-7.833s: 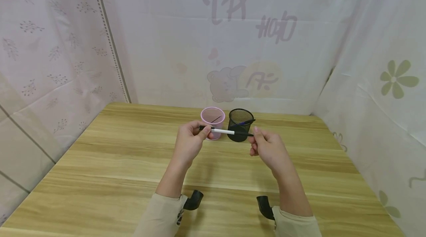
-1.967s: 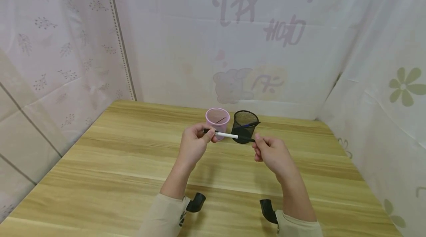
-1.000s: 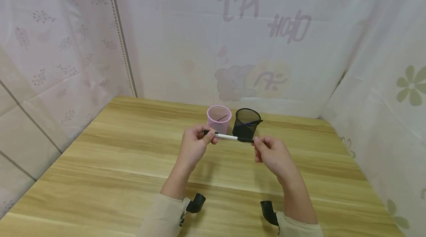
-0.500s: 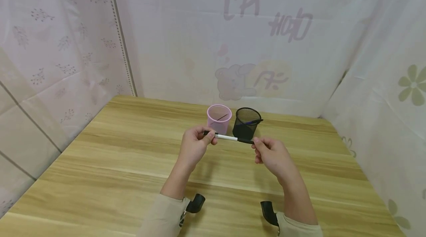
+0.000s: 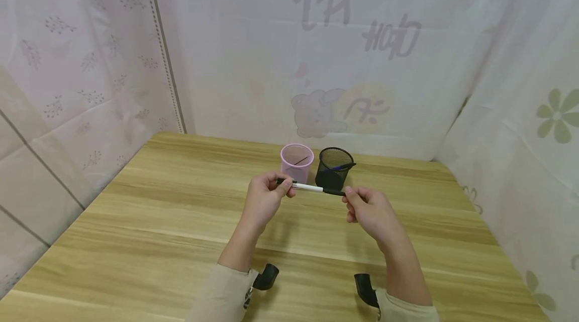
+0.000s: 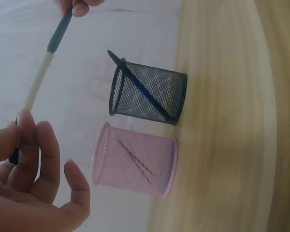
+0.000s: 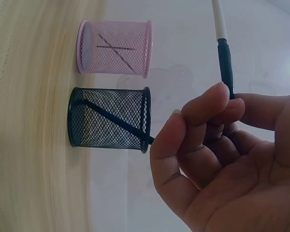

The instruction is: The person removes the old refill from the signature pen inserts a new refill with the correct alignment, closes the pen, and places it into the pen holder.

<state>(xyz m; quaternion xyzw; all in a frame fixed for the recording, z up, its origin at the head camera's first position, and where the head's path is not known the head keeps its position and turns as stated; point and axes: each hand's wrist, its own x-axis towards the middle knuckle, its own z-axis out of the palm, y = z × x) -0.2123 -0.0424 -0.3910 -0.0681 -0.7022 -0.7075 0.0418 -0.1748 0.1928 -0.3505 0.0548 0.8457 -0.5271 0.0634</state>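
Observation:
A white pen [image 5: 309, 187] with black ends is held level above the table, in front of two mesh pen holders. My left hand [image 5: 266, 196] pinches its clip end between thumb and fingers. At the other end, my right hand [image 5: 370, 210] pinches the black tip end; the tip itself is hidden by the fingers. Behind the left hand stands the pink mesh pen holder [image 6: 135, 159], with thin dark sticks inside. Beside it is the black mesh pen holder [image 7: 108, 104], in which a dark pen [image 6: 144, 92] leans with its end above the rim.
Both holders stand near the back of the wood-grain table [image 5: 172, 211]. A patterned cloth [image 5: 235, 61] hangs behind and along both sides. Black curved mounts [image 5: 267, 277] stick out from both sleeves, low over the table.
Both hands keep their pinch on the white pen, and its pose hardly differs. The head view has shifted slightly. The holders have not moved on the table.

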